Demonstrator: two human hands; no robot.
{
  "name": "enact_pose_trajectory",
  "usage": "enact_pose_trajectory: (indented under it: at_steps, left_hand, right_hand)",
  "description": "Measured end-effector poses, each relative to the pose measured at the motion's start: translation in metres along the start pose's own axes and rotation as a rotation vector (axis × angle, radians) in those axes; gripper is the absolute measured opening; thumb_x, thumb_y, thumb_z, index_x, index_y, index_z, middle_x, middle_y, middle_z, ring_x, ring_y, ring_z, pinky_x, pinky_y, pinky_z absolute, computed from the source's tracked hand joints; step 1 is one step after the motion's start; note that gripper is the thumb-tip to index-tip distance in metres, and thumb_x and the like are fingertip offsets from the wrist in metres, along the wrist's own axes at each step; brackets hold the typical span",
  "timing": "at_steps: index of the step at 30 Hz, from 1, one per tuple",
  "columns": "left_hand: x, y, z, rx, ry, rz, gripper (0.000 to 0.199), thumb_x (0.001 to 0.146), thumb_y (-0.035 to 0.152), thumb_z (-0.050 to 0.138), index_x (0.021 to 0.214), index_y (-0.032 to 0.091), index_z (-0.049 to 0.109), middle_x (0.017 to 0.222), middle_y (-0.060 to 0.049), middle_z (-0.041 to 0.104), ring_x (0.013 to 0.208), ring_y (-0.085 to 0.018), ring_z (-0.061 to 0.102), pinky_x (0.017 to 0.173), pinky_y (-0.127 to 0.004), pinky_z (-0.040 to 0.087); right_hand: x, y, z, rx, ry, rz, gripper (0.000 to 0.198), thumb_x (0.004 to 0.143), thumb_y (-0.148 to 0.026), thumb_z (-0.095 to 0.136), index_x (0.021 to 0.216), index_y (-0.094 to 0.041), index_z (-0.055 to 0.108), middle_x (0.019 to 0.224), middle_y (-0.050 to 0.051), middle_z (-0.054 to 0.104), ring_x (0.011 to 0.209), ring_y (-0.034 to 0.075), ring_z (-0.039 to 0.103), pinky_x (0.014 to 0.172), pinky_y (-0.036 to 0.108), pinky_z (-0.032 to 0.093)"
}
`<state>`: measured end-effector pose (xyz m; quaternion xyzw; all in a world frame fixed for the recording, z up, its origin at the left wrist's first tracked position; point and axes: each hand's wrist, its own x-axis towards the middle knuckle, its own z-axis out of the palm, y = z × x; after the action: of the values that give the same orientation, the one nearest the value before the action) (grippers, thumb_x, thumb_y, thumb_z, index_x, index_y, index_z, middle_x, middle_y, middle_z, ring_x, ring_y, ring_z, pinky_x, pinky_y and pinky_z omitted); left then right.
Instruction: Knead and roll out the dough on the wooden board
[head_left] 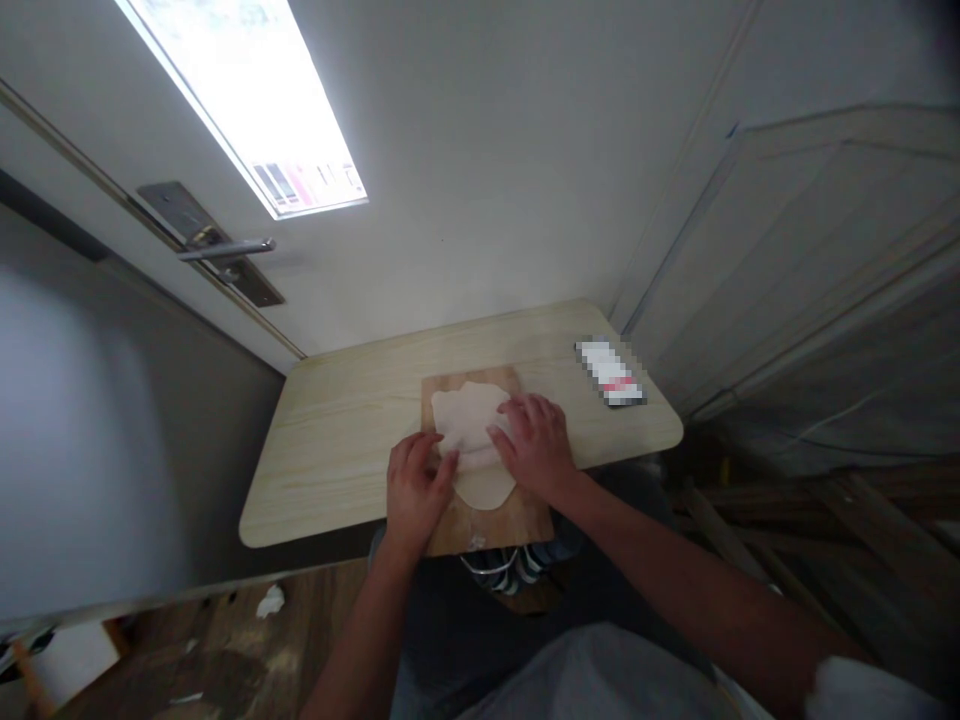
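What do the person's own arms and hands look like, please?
The left hand and right hand wear no gloves, and no watch is visible. The left forearm and right forearm are bare; a pale sleeve shows at the right one's upper end.

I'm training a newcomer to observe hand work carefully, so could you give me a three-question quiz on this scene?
1. True or false: the near end of the wooden board juts out past the edge of the table.

2. What lies flat on the board, by the person's hands?
A) a plate
B) a pale dough sheet
C) a folded newspaper

3. Fill the gap: the phone on the table is nearer to the person's ____ hand.

Key:
1. True.
2. B.
3. Right: the right hand is nearer than the left hand.
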<state>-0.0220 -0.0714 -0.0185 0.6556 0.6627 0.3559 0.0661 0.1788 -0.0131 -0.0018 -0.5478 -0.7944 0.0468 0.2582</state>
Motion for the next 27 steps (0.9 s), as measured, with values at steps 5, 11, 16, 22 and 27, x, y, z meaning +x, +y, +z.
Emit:
enact_pose_trajectory:
  at_steps: [5,11,16,22,27]
  left_hand:
    - [-0.010,-0.007,-0.021,-0.032,-0.174,0.071,0.025,0.081,0.029,0.071,0.105,0.025,0.068,0.107,-0.006,0.067,0.104,-0.025,0.059,0.093,-0.042,0.049]
    - [-0.011,-0.020,-0.035,-0.020,-0.204,0.074,0.023,0.083,0.024,0.065,0.106,0.024,0.065,0.107,-0.006,0.067,0.103,-0.025,0.060,0.092,-0.041,0.048]
    - [-0.015,-0.030,-0.039,-0.075,-0.201,0.040,0.020,0.083,0.024,0.065,0.103,0.024,0.066,0.103,-0.004,0.067,0.099,-0.023,0.060,0.090,-0.038,0.048]
    - [-0.012,-0.025,-0.031,-0.111,-0.159,-0.015,0.015,0.090,0.035,0.060,0.096,0.023,0.066,0.097,-0.005,0.068,0.096,-0.022,0.061,0.088,-0.037,0.048]
    - [-0.002,-0.016,-0.015,-0.063,-0.077,-0.039,0.021,0.096,0.034,0.049,0.093,0.021,0.066,0.093,-0.006,0.069,0.092,-0.022,0.061,0.083,-0.036,0.048]
  right_hand:
    - [0.020,-0.039,0.020,0.001,-0.120,-0.037,0.038,0.097,-0.050,0.045,0.118,-0.022,0.061,0.127,0.012,0.059,0.125,0.030,0.042,0.109,0.051,0.023]
    - [0.026,-0.054,0.034,-0.053,-0.140,-0.053,0.041,0.099,-0.050,0.040,0.120,-0.021,0.060,0.130,0.013,0.059,0.126,0.032,0.042,0.109,0.058,0.020]
    - [0.021,-0.052,0.041,-0.095,-0.115,-0.058,0.049,0.098,-0.056,0.038,0.124,-0.020,0.058,0.135,0.016,0.058,0.130,0.036,0.041,0.109,0.063,0.019]
    - [0.015,-0.049,0.048,-0.101,-0.098,-0.024,0.057,0.098,-0.057,0.036,0.139,-0.020,0.049,0.150,0.016,0.046,0.140,0.039,0.031,0.110,0.066,0.014]
    - [0.013,-0.049,0.048,-0.108,-0.066,-0.036,0.054,0.098,-0.054,0.037,0.140,-0.023,0.048,0.153,0.013,0.043,0.140,0.036,0.032,0.112,0.063,0.014]
